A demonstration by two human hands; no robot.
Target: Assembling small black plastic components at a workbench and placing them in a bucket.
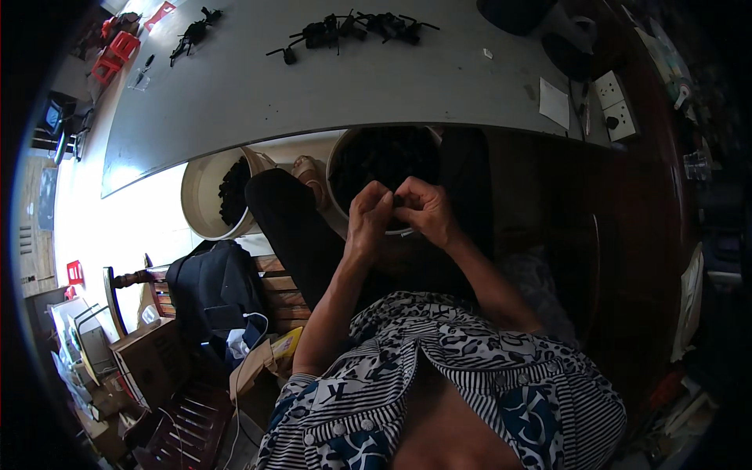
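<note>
A small dark piece [398,201] sits between the left hand [370,207] and the right hand [428,210]; the fingers of both are pinched closed on it and cover its shape. They work above a bucket [338,221] of black parts [384,157], probably to keep these within short reach. The left knee [272,192] separates it from the left bucket [200,196]; beyond is the table [235,98].

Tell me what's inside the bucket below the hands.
The bucket holds a heap of black pieces. The heap hides the bottom; the left hand and right hand cover part of the near side.
</note>
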